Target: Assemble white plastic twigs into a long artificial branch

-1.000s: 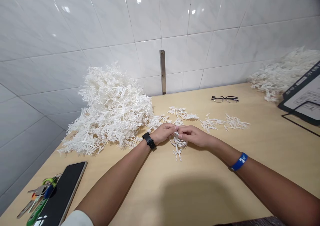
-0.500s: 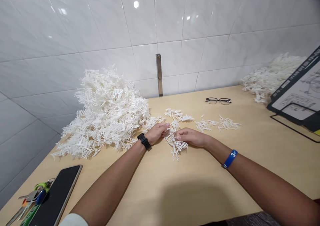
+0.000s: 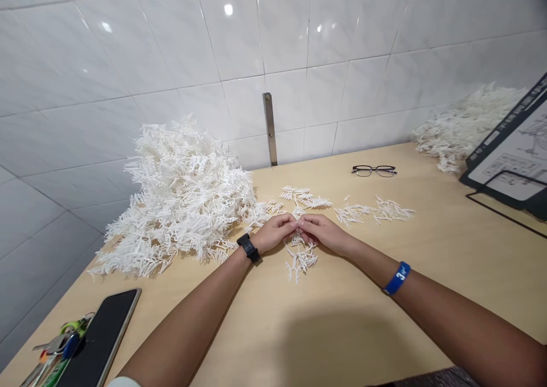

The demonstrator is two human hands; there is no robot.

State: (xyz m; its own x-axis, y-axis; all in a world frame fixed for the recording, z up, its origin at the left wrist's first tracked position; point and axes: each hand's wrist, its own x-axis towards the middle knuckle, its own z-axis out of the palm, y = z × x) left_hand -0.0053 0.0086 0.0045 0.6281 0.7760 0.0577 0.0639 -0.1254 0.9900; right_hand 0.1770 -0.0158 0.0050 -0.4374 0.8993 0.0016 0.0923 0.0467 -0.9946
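A white plastic branch (image 3: 302, 258) with forked twigs hangs below my joined fingertips, over the wooden table. My left hand (image 3: 277, 231), with a black watch at its wrist, is closed in a pinch on it. From the other side my right hand (image 3: 323, 233) pinches the same branch, its fingertips touching those of the left. The exact spot they grip is hidden by the fingers. Just behind the hands lie more loose white sprigs (image 3: 316, 203). A tall heap of white plastic branches (image 3: 183, 199) stands left of my left hand.
Eyeglasses (image 3: 374, 171) lie toward the back of the table (image 3: 239, 330). A phone (image 3: 102, 335) and keys (image 3: 57, 341) are at front left. Another white pile (image 3: 470, 122) sits at back right beside a dark-framed board (image 3: 517, 153). A metal strip (image 3: 270, 129) is fixed to the tiled wall.
My two hands have come together, fingertips meeting on the branch; they were slightly apart before. The lower twigs have shifted a little left and down.
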